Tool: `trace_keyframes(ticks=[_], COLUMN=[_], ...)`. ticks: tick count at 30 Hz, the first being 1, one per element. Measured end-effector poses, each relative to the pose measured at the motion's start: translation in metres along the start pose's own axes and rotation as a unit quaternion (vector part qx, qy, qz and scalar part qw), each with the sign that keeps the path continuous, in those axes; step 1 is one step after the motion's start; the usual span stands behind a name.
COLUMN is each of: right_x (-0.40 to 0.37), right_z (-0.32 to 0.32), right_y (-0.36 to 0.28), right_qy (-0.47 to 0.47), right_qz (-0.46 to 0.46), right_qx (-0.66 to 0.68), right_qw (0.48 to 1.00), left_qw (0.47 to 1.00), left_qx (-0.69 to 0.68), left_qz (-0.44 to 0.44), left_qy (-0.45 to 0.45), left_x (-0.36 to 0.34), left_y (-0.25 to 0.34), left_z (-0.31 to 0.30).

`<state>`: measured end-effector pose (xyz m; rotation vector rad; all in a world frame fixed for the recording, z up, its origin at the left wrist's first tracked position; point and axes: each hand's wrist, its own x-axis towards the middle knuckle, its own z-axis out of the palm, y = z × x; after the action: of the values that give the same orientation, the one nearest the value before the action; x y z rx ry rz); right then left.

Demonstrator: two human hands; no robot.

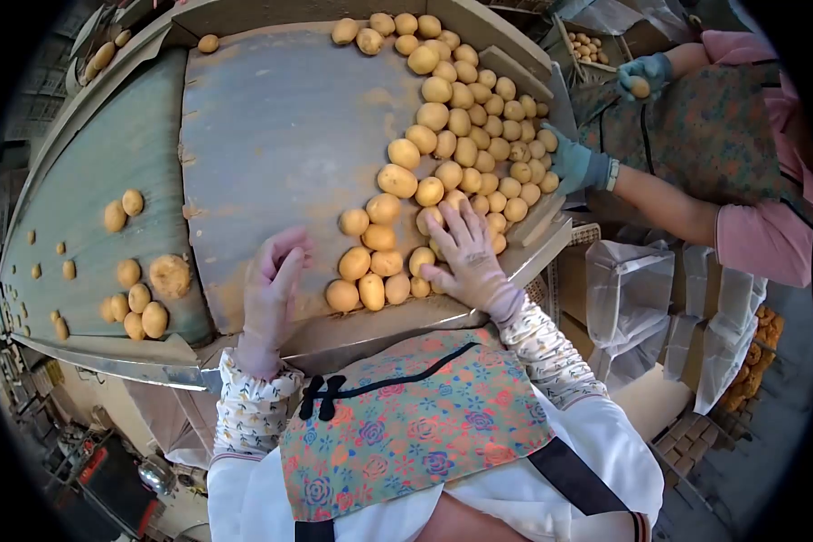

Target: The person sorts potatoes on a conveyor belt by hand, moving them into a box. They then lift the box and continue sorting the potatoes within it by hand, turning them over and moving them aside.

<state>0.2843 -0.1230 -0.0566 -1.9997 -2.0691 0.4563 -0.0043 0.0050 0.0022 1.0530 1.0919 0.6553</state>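
Note:
Many potatoes [461, 122] lie crowded together on the right part of a grey sorting table [280, 135]. My right hand [470, 257], in a thin pale glove, rests on the near side of the pile with its fingers spread over several potatoes. My left hand [275, 289], gloved alike, hovers at the table's near edge, left of a loose group of potatoes [354, 263]. Its thumb and fingers are apart and nothing shows in them. At the left, a green conveyor belt [90, 199] carries scattered potatoes and one larger one [170, 276].
A co-worker in a flowered apron [696, 135] stands at the right, one blue glove [580, 164] at the pile, the other holding a potato [640, 87]. Cartons with clear plastic liners [632, 289] stand below the table's right end. A raised rim [397, 327] borders the table.

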Motion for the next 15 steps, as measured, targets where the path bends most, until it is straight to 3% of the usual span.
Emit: trace_keyframes(ticks=[2, 3, 6, 8, 10, 15], right_x=[0.013, 0.028, 0.028, 0.004, 0.003, 0.054], right_z=[0.011, -0.001, -0.008, 0.002, 0.011, 0.017], right_y=[0.035, 0.041, 0.009, -0.025, -0.048, -0.06], right_qy=[0.086, 0.105, 0.233, 0.125, 0.035, -0.098], right_qz=[-0.008, 0.043, 0.049, -0.026, 0.007, -0.045], right_qx=[-0.046, -0.003, 0.025, 0.099, 0.131, 0.066], right_qw=[0.995, 0.994, 0.971, 0.987, 0.991, 0.992], left_qw=[1.0, 0.999, 0.996, 0.996, 0.995, 0.996], left_qx=[0.009, 0.017, 0.046, 0.053, 0.045, 0.044], left_qz=[-0.026, -0.038, -0.048, -0.048, -0.054, -0.054], left_qy=[-0.008, -0.022, -0.051, -0.061, -0.067, -0.046], left_x=[-0.001, -0.001, 0.0, 0.003, 0.005, 0.003], left_y=[-0.004, -0.006, -0.012, -0.016, -0.021, -0.011], left_z=[0.005, 0.007, 0.006, -0.001, -0.004, 0.005])
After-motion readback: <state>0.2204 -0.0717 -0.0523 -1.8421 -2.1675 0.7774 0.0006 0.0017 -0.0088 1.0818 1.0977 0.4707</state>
